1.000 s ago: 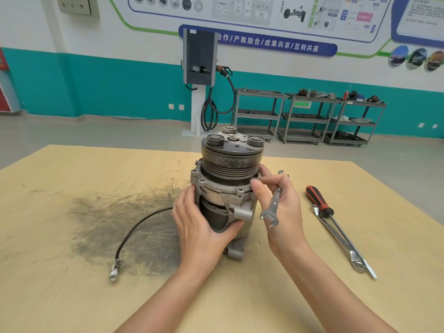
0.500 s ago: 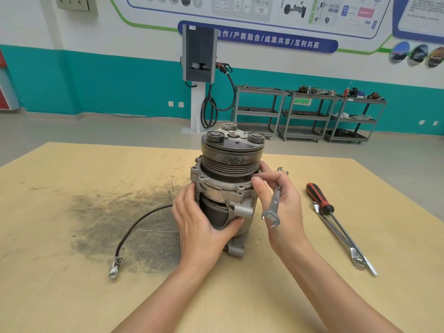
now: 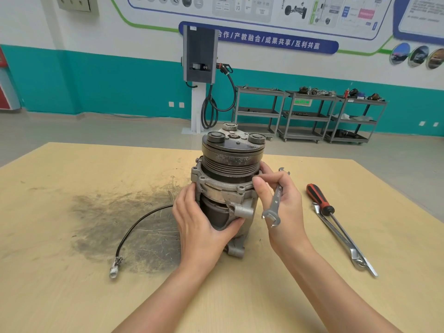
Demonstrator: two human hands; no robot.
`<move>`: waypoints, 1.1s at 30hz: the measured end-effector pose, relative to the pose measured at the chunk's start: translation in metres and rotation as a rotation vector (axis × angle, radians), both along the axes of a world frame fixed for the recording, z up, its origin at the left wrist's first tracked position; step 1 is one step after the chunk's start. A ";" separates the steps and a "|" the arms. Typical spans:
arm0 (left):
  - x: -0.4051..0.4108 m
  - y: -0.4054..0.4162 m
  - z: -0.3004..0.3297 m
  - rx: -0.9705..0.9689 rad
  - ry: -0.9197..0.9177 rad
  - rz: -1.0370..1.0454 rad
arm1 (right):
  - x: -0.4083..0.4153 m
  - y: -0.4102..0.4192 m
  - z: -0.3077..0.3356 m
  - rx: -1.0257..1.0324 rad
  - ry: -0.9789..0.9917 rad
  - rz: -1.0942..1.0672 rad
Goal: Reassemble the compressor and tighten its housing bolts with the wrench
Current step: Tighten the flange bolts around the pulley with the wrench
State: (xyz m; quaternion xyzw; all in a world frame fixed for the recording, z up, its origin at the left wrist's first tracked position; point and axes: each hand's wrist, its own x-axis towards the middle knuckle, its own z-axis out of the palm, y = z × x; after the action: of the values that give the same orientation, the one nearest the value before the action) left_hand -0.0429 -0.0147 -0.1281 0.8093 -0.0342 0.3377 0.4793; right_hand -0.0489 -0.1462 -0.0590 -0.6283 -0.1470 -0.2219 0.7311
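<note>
We see a car air-conditioning compressor (image 3: 228, 188) standing upright on its end in the middle of a wooden bench (image 3: 72, 296), pulley on top, with our left hand (image 3: 204, 227) curled around its lower body, thumb across the front. Our right hand (image 3: 283, 207) is touching the compressor's right side at the flange, thumb and forefinger pinched together at the rim, while the other fingers hold an open-ended wrench (image 3: 275, 200) against the palm. Beyond the right hand lie a red-handled screwdriver (image 3: 336, 222) and a second spanner (image 3: 341, 239), and left of the left hand a black cable (image 3: 134, 227) crosses a dark stain (image 3: 108, 212).
</note>
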 end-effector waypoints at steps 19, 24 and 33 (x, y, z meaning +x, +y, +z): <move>0.000 0.000 0.001 0.010 0.004 0.011 | -0.001 0.002 0.001 -0.020 0.036 -0.031; 0.000 0.000 0.000 0.009 0.000 0.009 | -0.005 0.001 -0.001 -0.064 -0.002 -0.041; 0.001 0.000 0.000 0.024 -0.006 0.025 | -0.005 0.003 0.004 -0.011 0.022 -0.011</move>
State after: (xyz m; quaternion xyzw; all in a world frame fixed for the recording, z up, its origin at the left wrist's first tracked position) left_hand -0.0423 -0.0144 -0.1277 0.8144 -0.0298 0.3456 0.4652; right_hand -0.0543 -0.1427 -0.0553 -0.6355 -0.1368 -0.2185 0.7279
